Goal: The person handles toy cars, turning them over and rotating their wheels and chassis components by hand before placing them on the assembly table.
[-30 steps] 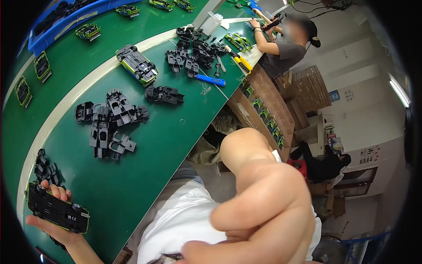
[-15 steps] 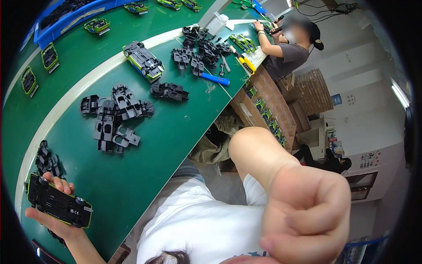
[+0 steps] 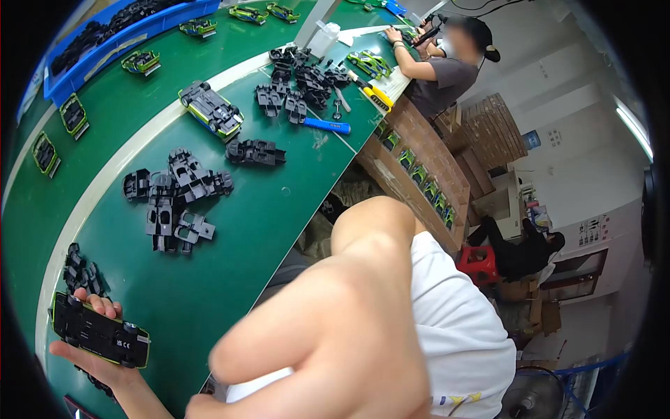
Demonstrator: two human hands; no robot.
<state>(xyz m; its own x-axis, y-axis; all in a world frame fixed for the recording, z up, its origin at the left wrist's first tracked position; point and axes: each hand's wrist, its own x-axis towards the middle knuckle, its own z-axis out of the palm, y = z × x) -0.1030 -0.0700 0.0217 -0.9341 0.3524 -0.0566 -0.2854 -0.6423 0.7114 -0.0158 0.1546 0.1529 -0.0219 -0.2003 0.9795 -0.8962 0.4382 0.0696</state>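
Observation:
At the lower left, my left hand (image 3: pixel 105 349) holds a toy car (image 3: pixel 101 332) with its black underside and wheels facing up and green edges showing. Fingers rest along one side of it and the thumb is on the other. Close to the camera, my right hand (image 3: pixel 328 342) is large and blurred in front of my white shirt; its fingers are too smeared to read. Black plastic car interiors (image 3: pixel 171 199) lie in a loose pile on the green table (image 3: pixel 230 279), and a smaller black pile (image 3: pixel 82 269) is just beyond my left hand.
Another upturned car (image 3: pixel 211 109), more black parts (image 3: pixel 307 80), a blue-handled tool (image 3: pixel 326 126) and a yellow-handled tool (image 3: pixel 377 96) lie farther up. Green cars line the far strip beside a blue bin (image 3: pixel 132 43). A co-worker (image 3: pixel 447 73) sits beyond; a carton (image 3: pixel 426 150) holds cars.
My right hand, a fist at lower right half a second ago, has swung left across the view. My left hand keeps hold of the car, and the view has shifted slightly.

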